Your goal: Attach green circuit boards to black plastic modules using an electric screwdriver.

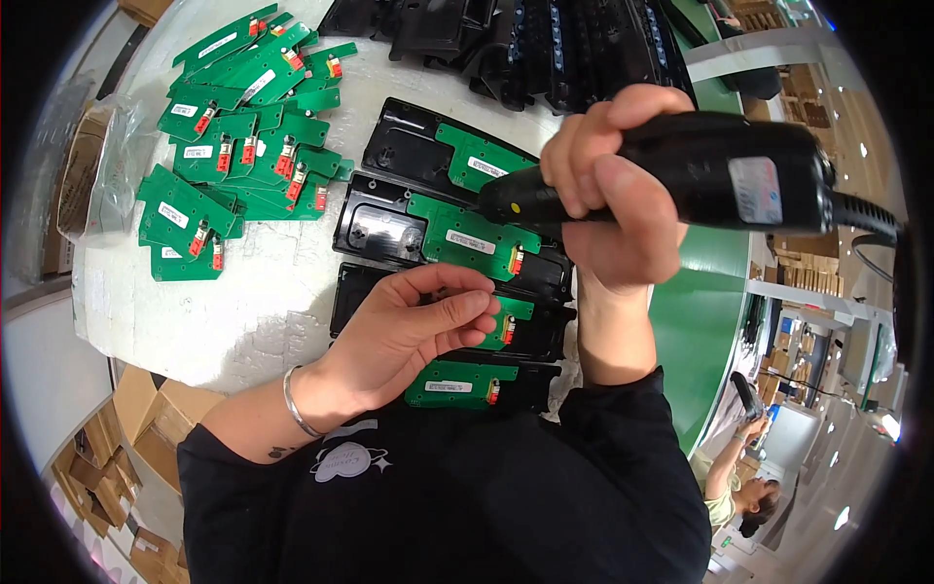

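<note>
My right hand [623, 209] is wrapped around a black corded electric screwdriver [705, 165]. Its nose points left and down, over the upper edge of a green circuit board [462, 237]; whether the tip touches is hidden. That board lies in a black plastic housing [375, 222], the second in a column of several housings with boards. My left hand [404, 326] hovers above the third housing [352, 297], thumb and fingertips pinched together. Anything between those fingertips is too small to make out. The topmost housing [404, 146] also carries a green board [457, 156], partly covered by the screwdriver.
Loose green circuit boards [258, 127] with red-and-white connectors lie piled at the far left of the white foam sheet [253, 321]. Black plastic parts [574, 49] are stacked at the back. A green surface [696, 331] runs along the right. Another person [744, 492] works beyond it.
</note>
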`<control>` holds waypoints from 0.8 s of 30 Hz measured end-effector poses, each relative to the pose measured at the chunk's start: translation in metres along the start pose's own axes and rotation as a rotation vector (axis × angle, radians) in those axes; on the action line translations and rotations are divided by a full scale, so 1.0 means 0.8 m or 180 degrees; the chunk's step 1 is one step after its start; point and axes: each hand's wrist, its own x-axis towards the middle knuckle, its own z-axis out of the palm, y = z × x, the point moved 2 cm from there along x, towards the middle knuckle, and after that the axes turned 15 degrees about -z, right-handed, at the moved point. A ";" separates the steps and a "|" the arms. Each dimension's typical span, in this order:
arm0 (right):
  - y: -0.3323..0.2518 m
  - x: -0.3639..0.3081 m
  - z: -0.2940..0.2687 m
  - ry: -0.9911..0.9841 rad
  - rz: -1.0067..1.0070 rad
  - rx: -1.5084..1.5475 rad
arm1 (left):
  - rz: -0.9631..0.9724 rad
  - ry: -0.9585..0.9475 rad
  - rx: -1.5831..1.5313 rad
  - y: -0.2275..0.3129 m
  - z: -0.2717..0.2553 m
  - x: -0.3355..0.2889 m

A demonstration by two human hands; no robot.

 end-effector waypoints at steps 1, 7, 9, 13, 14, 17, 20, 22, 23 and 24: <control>0.002 0.000 0.001 0.0001 0.0033 -0.0133 | -0.0004 -0.0023 -0.0027 0.000 0.000 0.000; 0.017 -0.006 -0.005 -0.0028 0.0158 -0.0088 | -0.0025 0.0002 -0.0061 -0.003 -0.004 0.000; 0.018 -0.005 -0.004 -0.0042 0.0119 -0.0075 | -0.0048 0.0038 -0.0076 -0.003 -0.004 0.000; 0.025 -0.002 -0.001 -0.0208 0.0184 -0.0179 | -0.0061 0.0022 -0.0127 -0.001 -0.002 0.000; 0.026 -0.001 -0.001 -0.0271 0.0177 -0.0228 | -0.0041 0.0058 -0.0160 -0.001 -0.001 -0.001; 0.027 0.001 -0.003 -0.0268 0.0191 -0.0202 | 0.0020 0.0076 -0.0231 -0.001 -0.004 -0.001; 0.026 0.001 -0.005 -0.0284 0.0165 -0.0243 | 0.0063 0.0069 -0.0202 -0.002 -0.003 -0.002; 0.024 0.000 -0.004 -0.0316 0.0133 -0.0310 | 0.0066 0.0089 -0.0245 -0.002 -0.001 0.000; 0.021 0.001 -0.004 -0.0288 0.0084 -0.0358 | 0.0067 0.0116 -0.0297 -0.003 -0.001 0.000; 0.019 0.000 -0.003 -0.0260 0.0036 -0.0405 | 0.0071 0.0114 -0.0290 -0.004 -0.001 0.000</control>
